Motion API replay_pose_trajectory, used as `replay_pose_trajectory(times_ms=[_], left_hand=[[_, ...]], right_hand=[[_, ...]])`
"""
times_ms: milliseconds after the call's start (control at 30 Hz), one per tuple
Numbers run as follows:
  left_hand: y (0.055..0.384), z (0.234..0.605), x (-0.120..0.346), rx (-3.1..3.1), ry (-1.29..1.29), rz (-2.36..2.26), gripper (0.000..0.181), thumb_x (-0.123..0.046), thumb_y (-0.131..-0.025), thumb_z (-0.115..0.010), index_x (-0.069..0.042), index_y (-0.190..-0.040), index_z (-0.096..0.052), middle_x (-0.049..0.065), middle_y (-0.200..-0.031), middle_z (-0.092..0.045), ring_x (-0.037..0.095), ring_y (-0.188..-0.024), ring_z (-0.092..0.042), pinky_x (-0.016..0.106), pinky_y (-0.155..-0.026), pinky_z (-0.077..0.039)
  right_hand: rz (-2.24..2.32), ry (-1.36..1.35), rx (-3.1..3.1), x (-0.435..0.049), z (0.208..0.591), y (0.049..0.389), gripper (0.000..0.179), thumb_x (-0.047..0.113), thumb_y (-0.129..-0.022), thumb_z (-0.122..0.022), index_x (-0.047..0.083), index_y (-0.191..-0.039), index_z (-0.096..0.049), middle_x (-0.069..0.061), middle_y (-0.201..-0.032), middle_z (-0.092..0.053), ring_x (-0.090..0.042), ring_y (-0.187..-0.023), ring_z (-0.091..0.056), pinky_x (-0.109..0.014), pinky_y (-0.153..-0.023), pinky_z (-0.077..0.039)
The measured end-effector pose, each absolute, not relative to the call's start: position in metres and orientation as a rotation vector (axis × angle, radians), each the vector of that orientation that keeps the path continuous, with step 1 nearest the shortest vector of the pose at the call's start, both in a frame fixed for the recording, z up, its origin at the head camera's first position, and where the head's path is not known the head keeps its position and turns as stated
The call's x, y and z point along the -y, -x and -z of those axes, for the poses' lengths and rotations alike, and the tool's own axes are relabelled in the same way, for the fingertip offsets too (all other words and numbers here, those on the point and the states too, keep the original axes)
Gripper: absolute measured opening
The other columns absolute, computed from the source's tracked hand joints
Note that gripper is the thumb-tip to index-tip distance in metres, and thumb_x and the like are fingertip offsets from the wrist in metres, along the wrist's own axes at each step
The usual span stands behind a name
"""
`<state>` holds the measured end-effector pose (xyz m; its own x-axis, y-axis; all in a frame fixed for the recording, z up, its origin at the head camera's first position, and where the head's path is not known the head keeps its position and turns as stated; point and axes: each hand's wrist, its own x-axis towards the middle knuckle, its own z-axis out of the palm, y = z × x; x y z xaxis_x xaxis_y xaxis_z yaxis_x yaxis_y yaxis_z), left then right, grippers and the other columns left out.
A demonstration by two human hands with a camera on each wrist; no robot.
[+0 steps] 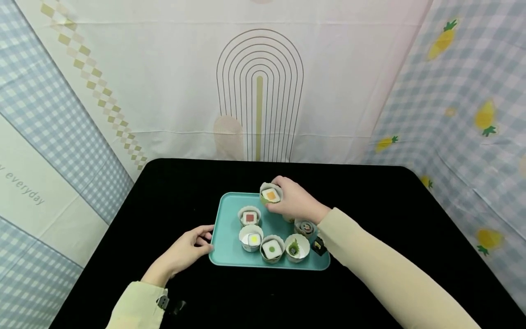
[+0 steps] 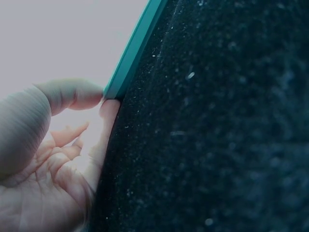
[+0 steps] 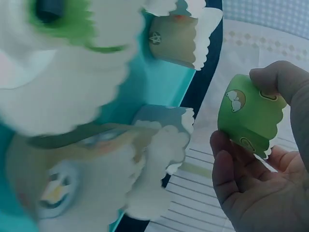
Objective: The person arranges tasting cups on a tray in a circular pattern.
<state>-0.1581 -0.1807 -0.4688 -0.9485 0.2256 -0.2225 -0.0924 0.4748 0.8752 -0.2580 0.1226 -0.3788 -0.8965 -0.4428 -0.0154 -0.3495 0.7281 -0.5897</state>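
My right hand (image 1: pixel 293 198) grips a green paper baking cup (image 3: pixel 251 113) by its side, over the back edge of the teal tray (image 1: pixel 223 253). In the head view, a white square piece with an orange centre (image 1: pixel 271 195) sits inside that cup. My left hand (image 1: pixel 186 249) is at the tray's left edge; the left wrist view has its thumb (image 2: pixel 77 93) and a fingertip pinching the rim. Other cups on the tray hold a red-centred piece (image 1: pixel 249 218), a yellow-centred piece (image 1: pixel 254 239), a green-centred piece (image 1: pixel 271 249) and a leafy green piece (image 1: pixel 293 248).
The tray lies on a black table (image 1: pixel 172 196). Beside my right wrist, a cup with a dark round roll (image 1: pixel 306 227) is partly covered by the sleeve. A patterned curtain (image 1: pixel 176 82) hangs behind the table, with checked cloth (image 1: pixel 464 151) at the right.
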Motion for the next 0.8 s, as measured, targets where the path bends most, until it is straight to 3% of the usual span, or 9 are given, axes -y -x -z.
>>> replay_pose_trajectory(times_ms=[267, 533, 800], left_hand=[[0.158, 0.47, 0.181, -2.406, -0.134, -1.473, 0.052, -0.017, -0.084, -0.062, -0.024, -0.131, -0.043, 0.0, -0.104, -0.05, 0.018, -0.088, -0.053, 0.034, -0.073, -0.043], [0.159, 0.468, 0.179, -2.403, -0.149, -1.478, 0.052, -0.017, -0.083, -0.062, -0.023, -0.131, -0.043, 0.001, -0.104, -0.051, 0.018, -0.087, -0.053, 0.034, -0.072, -0.043], [0.159, 0.469, 0.182, -2.412, -0.149, -1.482, 0.053, -0.018, -0.083, -0.063, -0.022, -0.132, -0.043, 0.002, -0.104, -0.051, 0.018, -0.086, -0.053, 0.033, -0.072, -0.043]], right_hand=[[0.823, 0.661, -2.804, -0.094, 0.385, 0.278, 0.048, 0.04, -0.074, -0.068, 0.018, -0.113, -0.049, 0.005, -0.095, -0.051, -0.011, -0.079, -0.05, -0.027, -0.065, -0.044], [0.674, 0.679, -2.88, -0.084, 0.396, 0.287, 0.052, 0.044, -0.076, -0.066, 0.025, -0.121, -0.047, 0.01, -0.099, -0.052, -0.014, -0.086, -0.038, -0.034, -0.076, -0.028], [0.605, 0.674, -2.896, -0.079, 0.407, 0.293, 0.053, 0.047, -0.076, -0.065, 0.027, -0.123, -0.048, 0.011, -0.1, -0.055, -0.015, -0.088, -0.036, -0.038, -0.078, -0.02]])
